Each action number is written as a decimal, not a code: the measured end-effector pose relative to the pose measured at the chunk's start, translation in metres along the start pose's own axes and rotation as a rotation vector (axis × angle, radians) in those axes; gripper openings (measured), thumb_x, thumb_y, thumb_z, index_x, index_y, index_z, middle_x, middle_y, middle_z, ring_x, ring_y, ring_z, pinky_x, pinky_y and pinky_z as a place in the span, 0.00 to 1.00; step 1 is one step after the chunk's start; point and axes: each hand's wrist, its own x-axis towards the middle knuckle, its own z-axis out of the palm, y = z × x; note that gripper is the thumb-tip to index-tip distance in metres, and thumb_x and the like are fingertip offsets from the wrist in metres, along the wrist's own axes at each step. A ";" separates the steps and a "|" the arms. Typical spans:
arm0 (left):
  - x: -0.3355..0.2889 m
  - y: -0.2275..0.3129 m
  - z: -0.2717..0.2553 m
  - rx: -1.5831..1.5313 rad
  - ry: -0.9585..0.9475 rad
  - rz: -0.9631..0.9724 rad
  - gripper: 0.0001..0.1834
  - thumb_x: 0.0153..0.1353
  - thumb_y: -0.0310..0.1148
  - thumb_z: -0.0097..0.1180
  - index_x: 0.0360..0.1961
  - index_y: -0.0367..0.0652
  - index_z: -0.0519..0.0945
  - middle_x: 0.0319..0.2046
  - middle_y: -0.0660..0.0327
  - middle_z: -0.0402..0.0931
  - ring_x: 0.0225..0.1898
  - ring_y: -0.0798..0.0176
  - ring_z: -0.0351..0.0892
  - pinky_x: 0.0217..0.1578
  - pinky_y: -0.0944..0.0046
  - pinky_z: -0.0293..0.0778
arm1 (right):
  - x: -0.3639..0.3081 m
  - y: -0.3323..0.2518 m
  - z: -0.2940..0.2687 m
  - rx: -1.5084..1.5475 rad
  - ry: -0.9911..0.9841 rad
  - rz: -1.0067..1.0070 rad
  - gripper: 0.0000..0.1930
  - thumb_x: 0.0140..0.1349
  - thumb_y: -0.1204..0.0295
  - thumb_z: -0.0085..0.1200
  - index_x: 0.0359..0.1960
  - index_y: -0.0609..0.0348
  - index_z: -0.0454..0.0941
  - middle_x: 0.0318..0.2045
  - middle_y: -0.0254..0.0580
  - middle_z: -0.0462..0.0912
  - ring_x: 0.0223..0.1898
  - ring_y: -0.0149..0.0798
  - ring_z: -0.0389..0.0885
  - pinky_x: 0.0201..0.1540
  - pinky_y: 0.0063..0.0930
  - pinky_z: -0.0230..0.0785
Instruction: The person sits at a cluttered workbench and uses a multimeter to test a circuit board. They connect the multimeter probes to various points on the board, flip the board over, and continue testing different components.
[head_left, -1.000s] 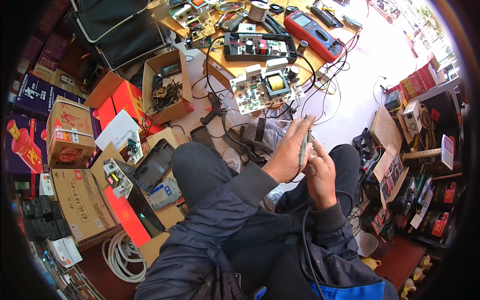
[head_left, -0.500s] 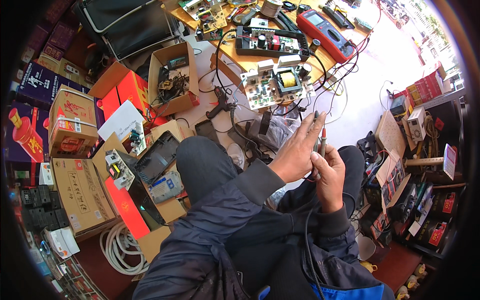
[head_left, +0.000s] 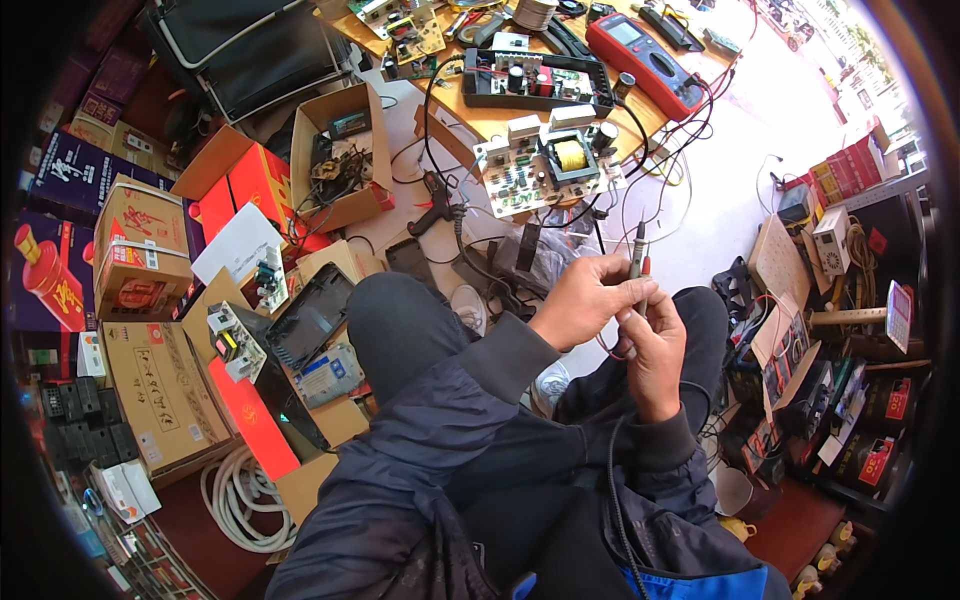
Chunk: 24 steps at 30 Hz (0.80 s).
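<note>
My left hand [head_left: 583,305] is closed, its thumb and fingers pinching a dark test probe [head_left: 638,245] that points up. Right against it, my right hand [head_left: 655,355] is closed around a second probe with a red collar [head_left: 646,267]. The lower parts of both probes are hidden by my fingers. Thin leads loop below the hands. Beyond them a circuit board [head_left: 510,182] with a yellow-wound transformer [head_left: 571,154] lies at the near edge of the wooden table, apart from the probes. A red multimeter [head_left: 655,80] with leads plugged in rests farther back.
A black open housing [head_left: 482,92] with electronics sits on the wooden table [head_left: 640,135]. On the left are cardboard boxes [head_left: 160,400], an open carton of scrap parts [head_left: 375,160] and a coiled white hose [head_left: 225,500]. Boxes and tools crowd the right, including a wooden-handled tool [head_left: 845,323].
The outstretched fingers of my left hand have curled in to a pinch on the dark probe, whose upper part now shows. My right hand stays close beside it. The view has shifted slightly.
</note>
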 end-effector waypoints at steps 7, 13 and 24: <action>-0.001 0.007 0.000 0.052 0.042 0.016 0.14 0.73 0.34 0.67 0.48 0.31 0.88 0.35 0.63 0.87 0.36 0.74 0.82 0.38 0.68 0.79 | -0.001 -0.002 0.000 0.017 -0.034 -0.014 0.10 0.74 0.74 0.60 0.52 0.64 0.79 0.32 0.25 0.78 0.24 0.18 0.69 0.25 0.14 0.58; -0.003 0.006 0.001 -0.003 0.025 0.018 0.15 0.74 0.35 0.66 0.47 0.30 0.87 0.33 0.62 0.85 0.33 0.72 0.82 0.30 0.67 0.79 | 0.000 0.001 -0.005 0.017 -0.063 -0.031 0.09 0.77 0.72 0.58 0.52 0.63 0.79 0.29 0.26 0.77 0.24 0.19 0.70 0.24 0.14 0.57; -0.001 0.001 0.004 0.014 0.061 0.024 0.18 0.74 0.38 0.65 0.40 0.29 0.88 0.33 0.62 0.82 0.32 0.72 0.79 0.32 0.64 0.75 | -0.001 -0.001 -0.001 0.036 -0.009 -0.026 0.09 0.77 0.73 0.60 0.51 0.64 0.78 0.28 0.29 0.78 0.22 0.18 0.70 0.23 0.14 0.58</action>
